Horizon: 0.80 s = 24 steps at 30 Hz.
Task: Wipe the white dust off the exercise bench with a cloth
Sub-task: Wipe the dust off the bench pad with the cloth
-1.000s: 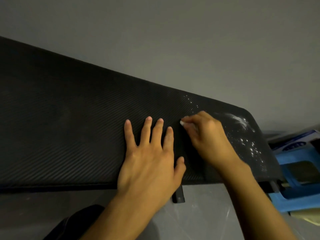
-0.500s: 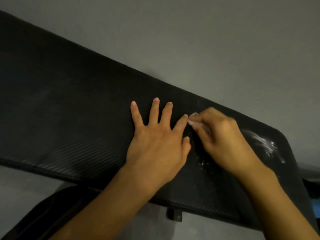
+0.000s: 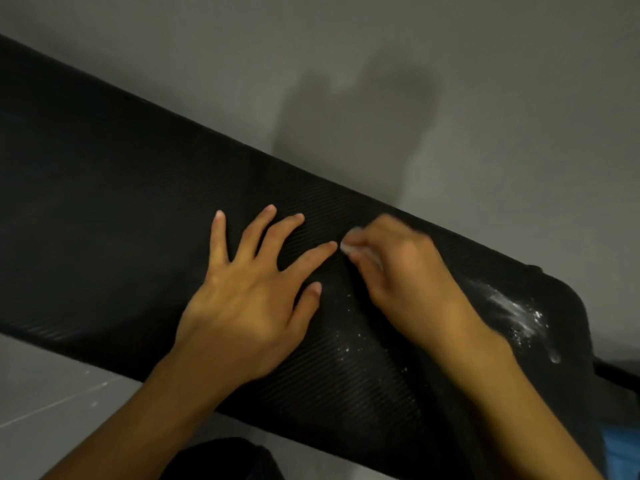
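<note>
The black textured exercise bench [image 3: 114,209] runs slantwise from upper left to lower right. My left hand [image 3: 249,299] lies flat on its pad with fingers spread. Just right of it, my right hand [image 3: 405,278] is curled round a small white cloth [image 3: 348,244], of which only a bit shows at the fingertips, pressed on the pad. A patch of white dust [image 3: 516,313] lies near the bench's right end. Smaller white specks [image 3: 349,337] lie between my two wrists.
A grey floor [image 3: 450,98] lies beyond the bench and also in front of it at lower left. Something blue [image 3: 623,459] shows at the lower right corner. A dark shape [image 3: 225,459] sits at the bottom edge below the bench.
The view has shifted, so the bench now slants more steeply. My left fingers have spread wider. My right hand with the cloth stays next to my left forefinger.
</note>
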{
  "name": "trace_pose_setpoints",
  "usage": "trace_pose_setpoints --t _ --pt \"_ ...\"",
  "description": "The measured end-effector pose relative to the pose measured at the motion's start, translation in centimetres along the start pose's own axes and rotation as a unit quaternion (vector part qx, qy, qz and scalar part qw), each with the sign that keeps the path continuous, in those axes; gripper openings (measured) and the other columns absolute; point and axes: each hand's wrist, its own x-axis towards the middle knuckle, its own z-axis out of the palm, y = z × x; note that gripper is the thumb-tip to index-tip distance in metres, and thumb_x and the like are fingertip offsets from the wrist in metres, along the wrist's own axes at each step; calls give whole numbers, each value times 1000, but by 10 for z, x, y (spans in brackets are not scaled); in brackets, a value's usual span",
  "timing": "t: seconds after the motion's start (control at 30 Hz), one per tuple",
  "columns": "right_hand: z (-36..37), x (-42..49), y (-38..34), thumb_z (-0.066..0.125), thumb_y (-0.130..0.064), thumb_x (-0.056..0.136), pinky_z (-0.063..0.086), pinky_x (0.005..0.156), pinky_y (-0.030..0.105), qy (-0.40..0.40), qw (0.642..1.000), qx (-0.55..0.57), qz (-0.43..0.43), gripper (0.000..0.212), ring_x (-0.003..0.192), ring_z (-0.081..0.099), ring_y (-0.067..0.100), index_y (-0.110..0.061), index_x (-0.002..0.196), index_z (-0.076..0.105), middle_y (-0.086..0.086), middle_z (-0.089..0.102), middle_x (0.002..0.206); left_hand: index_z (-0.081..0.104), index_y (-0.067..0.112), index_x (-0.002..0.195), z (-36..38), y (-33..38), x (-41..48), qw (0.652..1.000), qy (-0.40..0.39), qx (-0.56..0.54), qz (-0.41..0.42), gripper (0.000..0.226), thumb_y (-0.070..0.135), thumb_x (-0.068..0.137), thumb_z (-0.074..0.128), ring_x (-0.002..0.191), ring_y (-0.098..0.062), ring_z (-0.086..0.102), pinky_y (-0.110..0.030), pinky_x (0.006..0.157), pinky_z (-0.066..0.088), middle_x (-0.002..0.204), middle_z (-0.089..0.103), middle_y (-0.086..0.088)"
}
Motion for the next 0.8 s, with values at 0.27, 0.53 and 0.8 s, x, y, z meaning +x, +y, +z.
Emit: trace_pose_setpoints --t 0.27,0.53,0.8 --pt "6 11 2 58 -28 100 53 92 38 56 997 -48 33 22 102 64 17 -20 116 72 1 65 111 24 45 157 8 -1 -1 999 43 14 12 58 56 100 18 157 -31 8 -73 120 4 167 22 -5" --pt "35 -102 -64 53 -23 103 54 80 36 34 998 41 21 18 94 63 13 -17 110 69 -5 60 104 38 39 154 14 -5 -10 998 46 18 38 56 49 100 23 156 -38 16 -73 120 8 165 29 -13" --pt "39 -75 -55 57 -25 102 56 78 37 108 990 -3 86 21 90 64 15 -17 116 71 -2 60 106 31 50 154 7 -3 -9 998 50 6 40 55 55 99 24 156 -35 11 -69 122 5 168 22 -9"
